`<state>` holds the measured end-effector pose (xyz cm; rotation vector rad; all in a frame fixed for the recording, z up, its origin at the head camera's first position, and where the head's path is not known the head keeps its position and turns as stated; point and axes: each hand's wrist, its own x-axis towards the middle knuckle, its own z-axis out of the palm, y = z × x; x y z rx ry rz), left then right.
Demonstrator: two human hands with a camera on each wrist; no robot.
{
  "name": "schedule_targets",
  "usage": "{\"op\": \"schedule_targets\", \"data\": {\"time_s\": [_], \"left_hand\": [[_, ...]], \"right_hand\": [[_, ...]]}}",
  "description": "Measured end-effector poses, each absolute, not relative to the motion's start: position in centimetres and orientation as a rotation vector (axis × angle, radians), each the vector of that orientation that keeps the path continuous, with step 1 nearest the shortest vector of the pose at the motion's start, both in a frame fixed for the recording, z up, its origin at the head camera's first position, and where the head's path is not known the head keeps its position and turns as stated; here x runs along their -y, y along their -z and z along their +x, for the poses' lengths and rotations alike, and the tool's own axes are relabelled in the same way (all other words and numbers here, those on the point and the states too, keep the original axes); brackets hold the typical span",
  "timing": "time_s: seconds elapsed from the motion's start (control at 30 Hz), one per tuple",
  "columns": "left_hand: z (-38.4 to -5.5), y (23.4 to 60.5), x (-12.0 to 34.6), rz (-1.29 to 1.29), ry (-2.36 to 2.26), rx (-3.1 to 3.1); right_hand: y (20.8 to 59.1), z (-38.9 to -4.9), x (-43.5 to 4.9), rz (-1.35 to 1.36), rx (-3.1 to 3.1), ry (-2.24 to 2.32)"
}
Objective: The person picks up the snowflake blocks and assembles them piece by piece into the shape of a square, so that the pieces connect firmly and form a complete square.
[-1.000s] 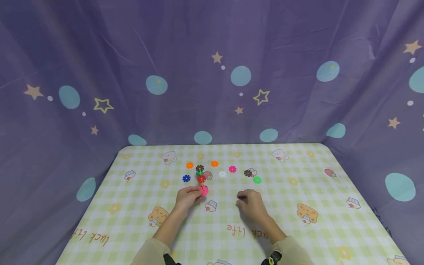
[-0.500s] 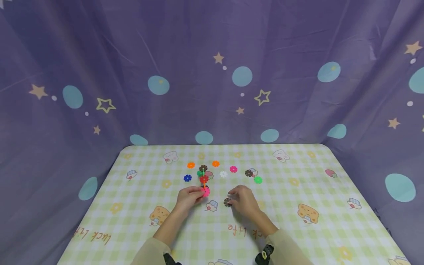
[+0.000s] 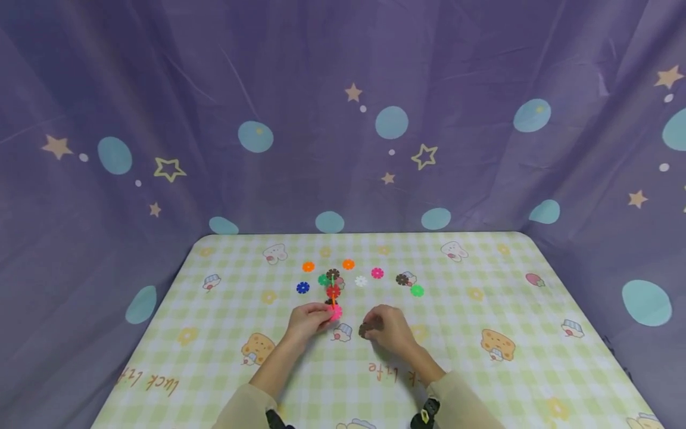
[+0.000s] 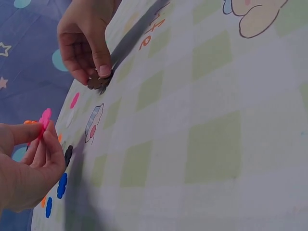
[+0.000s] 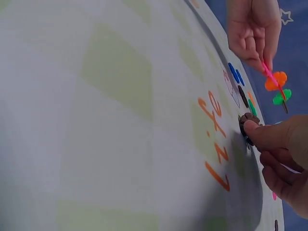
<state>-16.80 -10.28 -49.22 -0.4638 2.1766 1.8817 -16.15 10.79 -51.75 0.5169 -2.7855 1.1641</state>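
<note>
My left hand [image 3: 308, 323] pinches a pink notched plastic disc [image 3: 336, 312] between thumb and finger. Joined to it is a chain of discs: an orange disc [image 5: 275, 81], a red disc [image 3: 333, 291], a light green disc [image 5: 282, 96] and a brown disc [image 3: 333, 273] at the far end. The chain is held above the table. To the right, my right hand [image 3: 391, 329] pinches a loose brown disc [image 3: 364, 330], low by the tablecloth. In the left wrist view this brown disc [image 4: 98, 81] sits under the thumb, apart from the chain.
Loose discs lie beyond the hands: blue [image 3: 302, 288], orange [image 3: 308, 266], dark green [image 3: 324, 279], white [image 3: 361, 280], pink [image 3: 377, 273], brown [image 3: 402, 279] and light green [image 3: 417, 291], among others. A checked tablecloth [image 3: 225, 328] covers the table; a purple curtain [image 3: 300, 179] hangs behind.
My right hand has moved left, nearer the left hand, bringing the brown disc with it. The left hand and chain have shifted slightly to the right.
</note>
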Motion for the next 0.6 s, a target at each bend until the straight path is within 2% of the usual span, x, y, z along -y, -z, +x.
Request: {"op": "schedule_targets", "data": {"time_s": [0.13,0.4,0.6], "left_hand": [[-16.67,49.47,10.05,-0.437,-1.899,-2.157],[-16.47,49.30,9.92,-0.423,-1.864,-2.169],[-16.51,48.97,9.85,-0.382,-1.863,-2.163]], "right_hand": [[51.70,-15.97,-10.45,0.507,2.759,-1.265],[51.64,-16.17,-9.96,0.215,2.570,-1.564],[51.40,-16.46,-9.74,0.092,2.482,-1.819]]}}
